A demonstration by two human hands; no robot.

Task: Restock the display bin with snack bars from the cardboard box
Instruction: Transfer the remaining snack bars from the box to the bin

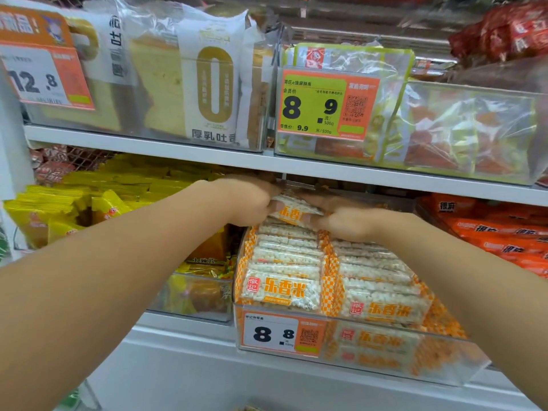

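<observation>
We can't see the cardboard box anywhere, and the far end of the display bin [355, 360] is tucked under the shelf [178, 146] above, so the back rows are lost in shadow. Our fingertips are mostly hidden too, buried behind the snack bar [292, 210] we're holding at the far end of the bin.

Left hand [249, 200] grips that bar's left end and right hand [341, 218] grips its right end, both closed on it, with the bar tilted up a bit over the stack. The rest of the snack bars [284, 287] sit in two neat rows in the bin, flat rectangular packs in crinkly clear plastic with orange-and-white checkered ends, and you can see bumpy white puffed rice through the wrap. The printing on them reads 乐香米 in orange, with a small red stamp beside it.

The bin itself is clear hard plastic with a price tag [280, 335] on the front left showing 8.8; the small print on it is too blurry to read.

Left of it there's a bin of shiny yellow packets [98, 197], right of it orange packets [489, 229], cut off at the edge. Up top, bagged bread [207, 84] marked 厚乳吐司, and tags reading 12.8 and 8.9.
</observation>
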